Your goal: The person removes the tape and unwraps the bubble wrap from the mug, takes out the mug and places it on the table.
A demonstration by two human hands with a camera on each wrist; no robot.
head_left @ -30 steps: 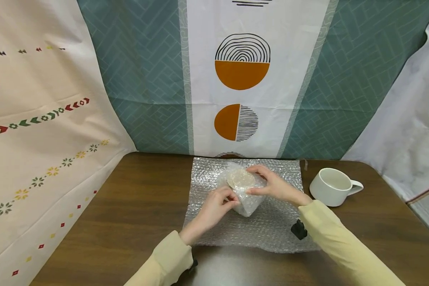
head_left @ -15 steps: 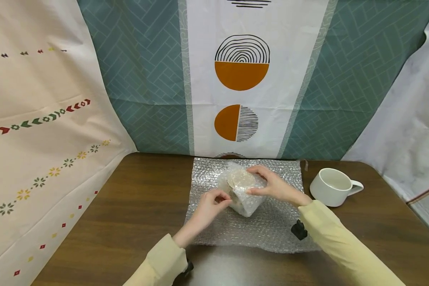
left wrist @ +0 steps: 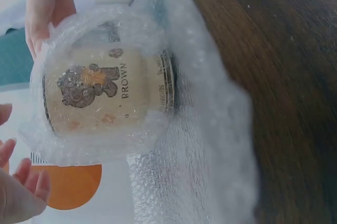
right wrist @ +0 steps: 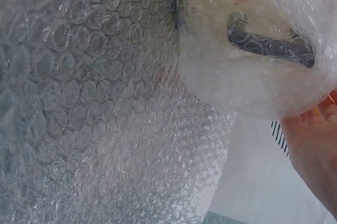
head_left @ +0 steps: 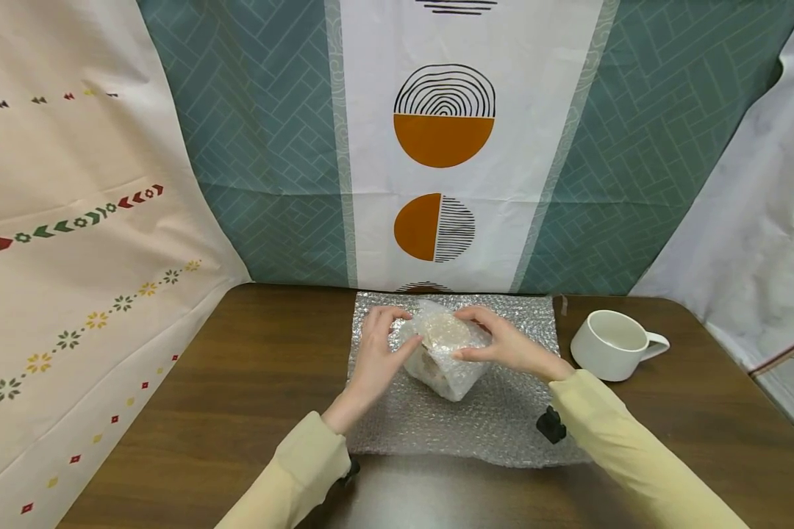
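Your attire, head view. At 7 o'clock enters your left arm in a pale-yellow, long fabric sleeve (head_left: 265, 496), ending in a broad turned-back cuff (head_left: 314, 448) of a creamier tone. At 4 o'clock lies its counterpart, a matching pale-yellow right sleeve (head_left: 642, 452), softly creased and narrowing to a plain cuff edge (head_left: 570, 393). Each wrist bears a small black device: the left one, a dark block (head_left: 351, 472), shows at 4 o'clock from its cuff; the right one, an angular block (head_left: 551, 425), at 8 o'clock. Your left hand (head_left: 376, 353) and right hand (head_left: 512, 347) are bare.
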